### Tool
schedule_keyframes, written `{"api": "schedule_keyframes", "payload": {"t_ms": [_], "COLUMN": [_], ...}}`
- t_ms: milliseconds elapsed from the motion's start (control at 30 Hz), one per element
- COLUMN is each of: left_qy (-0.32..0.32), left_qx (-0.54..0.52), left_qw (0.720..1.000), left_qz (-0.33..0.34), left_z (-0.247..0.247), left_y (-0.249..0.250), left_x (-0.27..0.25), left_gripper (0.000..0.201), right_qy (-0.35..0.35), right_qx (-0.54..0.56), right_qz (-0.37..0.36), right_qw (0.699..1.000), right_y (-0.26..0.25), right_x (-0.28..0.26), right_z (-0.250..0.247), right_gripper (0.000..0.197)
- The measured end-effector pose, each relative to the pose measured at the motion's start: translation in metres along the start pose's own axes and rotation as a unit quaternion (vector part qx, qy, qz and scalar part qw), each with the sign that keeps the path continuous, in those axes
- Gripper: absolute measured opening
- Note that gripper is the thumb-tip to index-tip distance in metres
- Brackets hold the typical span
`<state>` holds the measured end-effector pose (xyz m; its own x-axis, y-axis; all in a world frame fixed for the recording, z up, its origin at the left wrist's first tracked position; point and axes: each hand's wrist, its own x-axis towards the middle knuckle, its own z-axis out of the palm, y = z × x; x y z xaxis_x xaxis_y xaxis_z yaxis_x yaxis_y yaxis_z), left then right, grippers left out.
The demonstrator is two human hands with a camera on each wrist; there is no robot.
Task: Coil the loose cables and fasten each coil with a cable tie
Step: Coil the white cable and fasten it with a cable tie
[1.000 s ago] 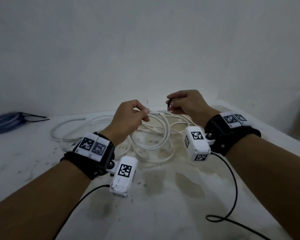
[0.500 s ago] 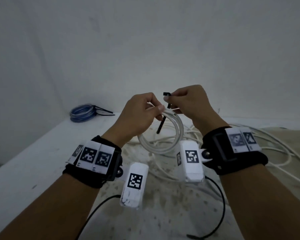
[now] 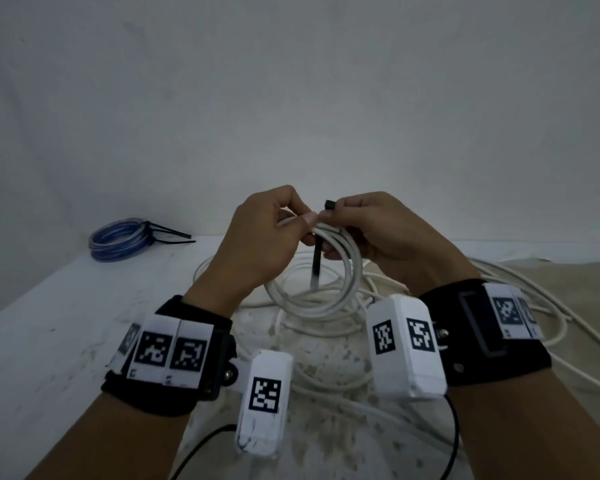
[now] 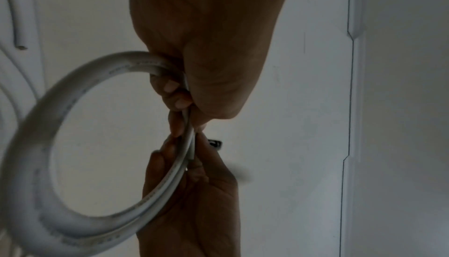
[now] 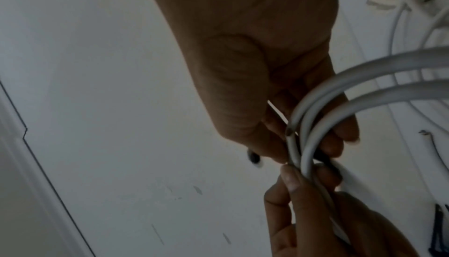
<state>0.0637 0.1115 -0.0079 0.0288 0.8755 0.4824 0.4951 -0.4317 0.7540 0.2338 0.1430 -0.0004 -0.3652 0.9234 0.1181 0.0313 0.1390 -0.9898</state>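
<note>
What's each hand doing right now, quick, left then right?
Left hand: fingers curled round the white cable coil.
Right hand: pinching the black cable tie against the coil.

Loose white cables [image 3: 520,306] sprawl over the middle and right of the white tabletop [image 3: 49,341], crowding any low pass there. At the far left lies a tied blue cable coil [image 3: 118,239] with black tie tails pointing right. Bare surface stretches along the near left.
</note>
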Motion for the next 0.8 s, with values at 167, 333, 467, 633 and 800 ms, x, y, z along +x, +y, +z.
{"api": "schedule_keyframes", "payload": {"t_ms": [167,333,467,633,800], "left_qy": [0.022,0.037,0.055,0.074,0.124], "left_qx": [-0.019,-0.020,-0.028,-0.017,0.020], "left_qw": [1.000,0.999,0.998,0.997,0.992], "left_qz": [-0.002,-0.014,-0.011,-0.009,0.005], "left_z": [-0.007,-0.008,-0.010,-0.010,-0.012], "left_y": [-0.002,-0.008,-0.006,-0.005,-0.007], "left_x": [0.002,0.002,0.003,0.003,0.004], "left_gripper": [0.016,0.013,0.012,0.012,0.014], "right_qy": [-0.014,-0.006,0.028,0.008,-0.012], "right_qx": [0.009,-0.002,0.023,0.041,0.060], "right_qz": [-0.008,-0.025,-0.032,-0.032,-0.061], "right_qw": [1.000,1.000,0.999,0.999,0.996], "right_y": [-0.004,0.000,0.002,0.000,0.000], "right_x": [0.000,0.002,0.004,0.003,0.003], "right_z": [0.009,0.021,0.023,0.023,0.028], "right_gripper": [0.024,0.024,0.020,0.018,0.010]}}
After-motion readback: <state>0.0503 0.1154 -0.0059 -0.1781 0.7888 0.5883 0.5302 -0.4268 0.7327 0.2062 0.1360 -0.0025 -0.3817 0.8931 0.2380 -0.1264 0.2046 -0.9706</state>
